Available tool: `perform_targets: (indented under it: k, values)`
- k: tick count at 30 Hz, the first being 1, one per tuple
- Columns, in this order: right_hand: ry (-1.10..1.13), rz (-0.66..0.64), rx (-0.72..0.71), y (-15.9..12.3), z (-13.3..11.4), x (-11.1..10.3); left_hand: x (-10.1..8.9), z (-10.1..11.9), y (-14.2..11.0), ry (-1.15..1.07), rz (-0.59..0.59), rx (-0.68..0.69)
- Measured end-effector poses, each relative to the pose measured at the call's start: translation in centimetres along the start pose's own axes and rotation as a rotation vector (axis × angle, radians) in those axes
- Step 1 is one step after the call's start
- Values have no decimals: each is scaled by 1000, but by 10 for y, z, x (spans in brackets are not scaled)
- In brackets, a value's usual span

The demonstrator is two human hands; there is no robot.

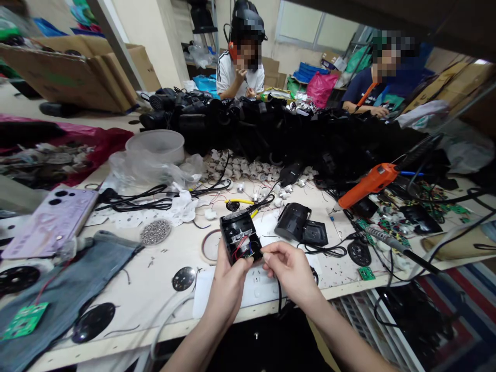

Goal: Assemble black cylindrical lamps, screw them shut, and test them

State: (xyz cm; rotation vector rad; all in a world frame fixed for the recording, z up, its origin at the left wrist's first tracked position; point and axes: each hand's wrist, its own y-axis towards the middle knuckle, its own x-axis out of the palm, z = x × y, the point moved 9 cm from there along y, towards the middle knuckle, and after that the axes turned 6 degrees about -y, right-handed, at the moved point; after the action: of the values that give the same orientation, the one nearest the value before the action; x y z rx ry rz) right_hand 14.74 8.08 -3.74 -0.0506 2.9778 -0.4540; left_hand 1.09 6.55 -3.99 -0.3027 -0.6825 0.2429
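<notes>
My left hand [228,276] grips an open black plastic housing [237,226], tilted over the front of the bench. Inside it show red and blue wires [243,247] and a pale part. My right hand [290,267] is closed in a pinch at the housing's right edge; what lies between the fingertips is too small to make out. Just behind my right hand rests another black plastic shell [293,221] with a flat black piece [314,232] beside it. A roll of tape [209,246] lies left of the housing, partly hidden by it.
An orange electric screwdriver [366,185] slants in from the right, near green circuit boards [366,274]. Small white motors [248,169] and black housings [248,132] are heaped behind. A dish of screws [155,232] and a phone [52,219] lie left. Two people sit opposite.
</notes>
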Motion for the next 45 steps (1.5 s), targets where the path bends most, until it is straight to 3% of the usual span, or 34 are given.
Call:
perform_targets:
  k: [2, 7, 10, 12, 18, 23, 28, 33, 35, 39, 41, 45]
  values:
    - [-6, 40, -20, -1, -3, -2, -3, -1, 1, 31, 14, 31]
    - [175, -41, 69, -1, -3, 6, -9, -1, 2, 129, 34, 149]
    - [160, -8, 49, 0, -3, 5, -8, 2, 0, 159, 41, 197]
    - [34, 38, -46, -1, -8, 3, -5, 4, 0, 144, 40, 197]
    - [-586, 221, -658, -34, -51, 10, 5, 2, 1, -16, 25, 11]
    - [-677, 189, -760, -46, -47, 23, 2, 1, 4, -86, 37, -86]
    - [-685, 74, -696, -43, -41, 25, -4, -7, 12, -161, 67, -248]
    - [-728, -25, -584, -44, -63, 5, 3, -11, 14, -175, 0, -346]
    - [-739, 23, -578, -38, -77, -17, 4, -11, 13, -180, -3, -339]
    - [-874, 307, -571, -4, -89, -75, 2, -14, 10, -205, 39, -367]
    - [-1014, 331, -466, 22, -75, -91, 3, -15, 8, -231, 37, -394]
    - [-1141, 145, -266, 58, -39, -95, 6, -11, 5, -272, 37, -416]
